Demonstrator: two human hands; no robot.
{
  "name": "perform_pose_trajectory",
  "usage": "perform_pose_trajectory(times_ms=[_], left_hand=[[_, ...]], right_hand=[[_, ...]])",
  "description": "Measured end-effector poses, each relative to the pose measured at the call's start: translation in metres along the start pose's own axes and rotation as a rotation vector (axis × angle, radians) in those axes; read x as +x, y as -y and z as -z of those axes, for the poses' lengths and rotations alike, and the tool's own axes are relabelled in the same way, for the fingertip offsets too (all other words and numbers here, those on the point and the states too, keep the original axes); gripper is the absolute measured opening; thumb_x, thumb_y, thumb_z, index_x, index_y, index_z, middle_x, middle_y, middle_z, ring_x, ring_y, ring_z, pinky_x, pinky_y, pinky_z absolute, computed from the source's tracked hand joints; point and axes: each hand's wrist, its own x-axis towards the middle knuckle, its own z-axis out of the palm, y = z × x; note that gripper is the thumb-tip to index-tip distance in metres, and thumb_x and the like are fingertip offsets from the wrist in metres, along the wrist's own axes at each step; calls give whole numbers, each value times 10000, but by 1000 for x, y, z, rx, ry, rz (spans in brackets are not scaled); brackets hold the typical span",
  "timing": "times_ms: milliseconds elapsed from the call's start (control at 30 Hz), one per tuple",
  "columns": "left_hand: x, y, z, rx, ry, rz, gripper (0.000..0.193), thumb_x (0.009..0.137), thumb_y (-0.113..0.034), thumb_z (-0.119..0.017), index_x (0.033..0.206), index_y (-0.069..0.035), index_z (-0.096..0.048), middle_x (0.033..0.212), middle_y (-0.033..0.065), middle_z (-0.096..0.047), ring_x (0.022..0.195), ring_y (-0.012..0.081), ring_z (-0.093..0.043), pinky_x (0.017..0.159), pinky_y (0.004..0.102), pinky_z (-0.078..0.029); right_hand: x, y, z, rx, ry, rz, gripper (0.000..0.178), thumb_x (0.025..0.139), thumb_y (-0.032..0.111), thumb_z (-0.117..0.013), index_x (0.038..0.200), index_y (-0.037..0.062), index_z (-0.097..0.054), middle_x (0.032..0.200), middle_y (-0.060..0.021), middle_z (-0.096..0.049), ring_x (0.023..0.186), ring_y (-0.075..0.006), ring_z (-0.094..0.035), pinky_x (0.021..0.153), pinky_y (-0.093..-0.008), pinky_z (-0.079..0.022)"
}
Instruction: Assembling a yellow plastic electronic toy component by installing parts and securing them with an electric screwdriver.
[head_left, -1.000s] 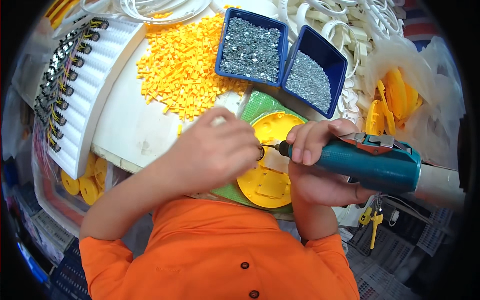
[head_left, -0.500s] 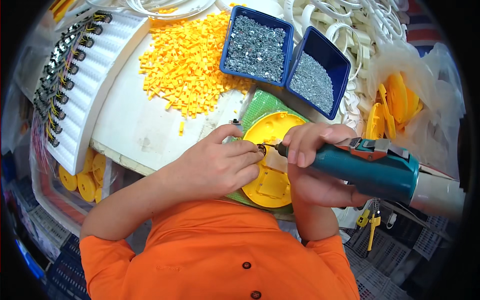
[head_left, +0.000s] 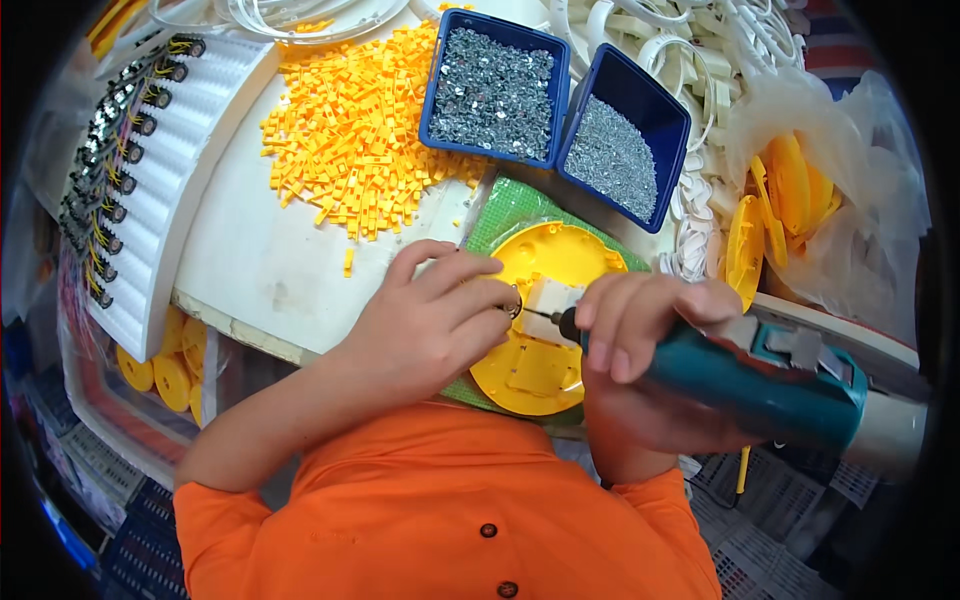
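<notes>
My right hand [head_left: 650, 340] is wrapped around a teal electric screwdriver [head_left: 770, 385], whose thin bit points left over a round yellow plastic shell [head_left: 545, 385]. The fingers of my left hand [head_left: 440, 315] are bent, with their tips at a small dark round part [head_left: 514, 303] by the shell's left side. The bit's end is close to that part; whether they touch I cannot tell. Inside the shell sits a white block [head_left: 553, 297]. Under the shell lies a green textured mat [head_left: 515, 210].
Two blue bins of small metal pieces, a left bin [head_left: 490, 152] and a right bin [head_left: 655, 100], stand beyond the shell. A heap of small yellow pieces [head_left: 340, 130] lies left of them. A white foam tray [head_left: 225, 105] with wired parts is far left; bagged yellow shells [head_left: 795, 190] are right.
The screwdriver's bit has drawn back slightly to the right, and its body has swung a little lower. A small grey-and-black piece by my left fingers no longer shows. The white block is more visible.
</notes>
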Motion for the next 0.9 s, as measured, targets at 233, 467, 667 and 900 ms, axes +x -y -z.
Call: perform_pose_trajectory(times_ms=[233, 467, 667, 900], left_hand=[[8, -7, -6, -102, -118, 233, 152, 769, -134, -744, 901, -115, -670, 1116, 23, -640, 1191, 256, -574, 1001, 452, -392], [9, -7, -3, -106, -116, 205, 260, 714, -99, -800, 921, -115, -644, 1128, 39, -644, 1187, 309, -581, 989, 467, -405], [6, 0, -7, -156, -56, 157, 270, 720, -117, -806, 935, -94, -644, 1145, 54, -634, 1212, 318, -565, 993, 480, -402], [6, 3, 27, -128, 212, 122, 536, 751, -385, -816, 1176, -99, -661, 1383, 91, -554, 1422, 338, -408, 1133, 525, -323]], right_hand=[[-3, -3, 15, -25, 146, 88, 292, 1036, 227, -553, 1269, 51, -562, 713, -99, -651, 664, -259, -652, 740, -444, -519], [-4, -5, 8, -41, 180, 55, 305, 1029, 235, -577, 1271, 50, -560, 724, -97, -651, 662, -249, -650, 739, -433, -523], [-8, 1, -6, -75, 26, -73, 228, 1020, 220, -582, 1183, 62, -605, 683, -93, -636, 635, -236, -635, 737, -425, -520], [-14, -2, -6, -49, -68, -4, 176, 1040, 206, -533, 1142, 81, -604, 652, -82, -621, 616, -239, -620, 749, -440, -515]])
